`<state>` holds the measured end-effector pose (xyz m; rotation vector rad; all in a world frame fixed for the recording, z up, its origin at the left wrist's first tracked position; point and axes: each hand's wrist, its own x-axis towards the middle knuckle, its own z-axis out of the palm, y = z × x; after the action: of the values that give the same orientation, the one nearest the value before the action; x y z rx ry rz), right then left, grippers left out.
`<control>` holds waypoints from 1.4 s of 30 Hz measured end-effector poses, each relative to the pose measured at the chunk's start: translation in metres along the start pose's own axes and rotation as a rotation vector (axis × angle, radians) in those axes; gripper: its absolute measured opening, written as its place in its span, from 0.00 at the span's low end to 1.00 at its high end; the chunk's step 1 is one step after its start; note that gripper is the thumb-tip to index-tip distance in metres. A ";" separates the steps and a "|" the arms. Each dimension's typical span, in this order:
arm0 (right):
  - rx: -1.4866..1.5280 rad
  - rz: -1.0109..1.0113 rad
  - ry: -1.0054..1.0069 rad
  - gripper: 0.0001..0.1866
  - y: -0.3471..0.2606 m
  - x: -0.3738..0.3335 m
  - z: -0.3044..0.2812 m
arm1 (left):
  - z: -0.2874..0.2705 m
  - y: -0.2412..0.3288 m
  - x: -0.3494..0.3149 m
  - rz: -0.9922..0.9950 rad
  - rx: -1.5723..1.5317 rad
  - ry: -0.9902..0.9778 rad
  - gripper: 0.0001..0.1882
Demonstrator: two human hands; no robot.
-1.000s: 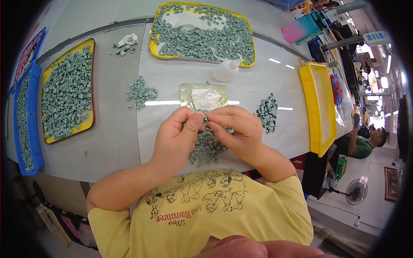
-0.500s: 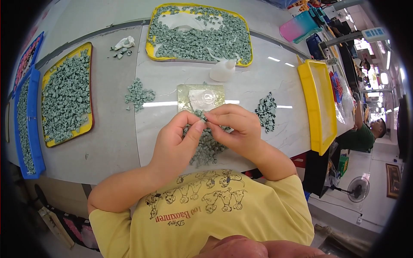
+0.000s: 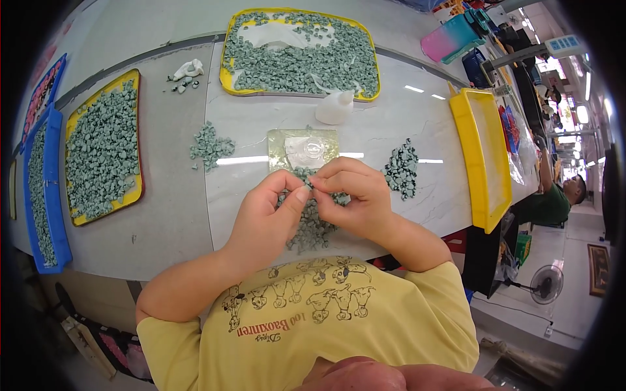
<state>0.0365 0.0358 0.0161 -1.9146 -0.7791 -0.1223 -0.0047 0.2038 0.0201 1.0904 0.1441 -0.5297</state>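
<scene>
My left hand (image 3: 270,207) and my right hand (image 3: 352,197) meet over the table in front of my chest, fingertips almost touching. Each is closed in a pinch on what looks like one small grey-green piece, mostly covered by the fingers. Beneath them lies a pile of small grey-green pieces (image 3: 313,228), partly hidden by both hands. Just beyond the fingertips is a shiny greenish square pad (image 3: 278,150) carrying a crumpled clear-and-white scrap (image 3: 306,150). A white squeeze bottle (image 3: 335,109) stands behind the pad.
Loose piles of pieces lie left (image 3: 212,146) and right (image 3: 402,169). Yellow trays of pieces stand at the back (image 3: 228,81) and left (image 3: 138,130), beside a blue bin (image 3: 57,189). At right are a yellow tray (image 3: 479,163), a pink-and-teal bottle (image 3: 450,38) and a person (image 3: 551,205).
My fingertips have shifted slightly against each other, and the piece between them is now more covered. My hands stay over the same pile. The whole view has moved a little.
</scene>
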 end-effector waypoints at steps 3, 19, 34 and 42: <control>0.061 0.069 -0.102 0.09 0.000 0.001 -0.017 | 0.005 0.007 0.006 -0.119 0.019 -0.035 0.07; -0.462 0.075 -0.052 0.09 0.024 0.006 -0.100 | 0.043 0.048 0.026 0.016 0.465 0.184 0.12; -0.633 0.314 0.033 0.06 0.022 -0.013 -0.212 | 0.101 0.056 0.131 0.277 1.269 -0.012 0.08; -0.644 0.380 0.054 0.07 0.023 -0.022 -0.239 | 0.126 0.051 0.146 0.181 1.295 -0.023 0.08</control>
<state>0.0924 -0.1821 0.1022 -2.6214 -0.3390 -0.2054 0.1281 0.0626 0.0667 2.3240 -0.3809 -0.4499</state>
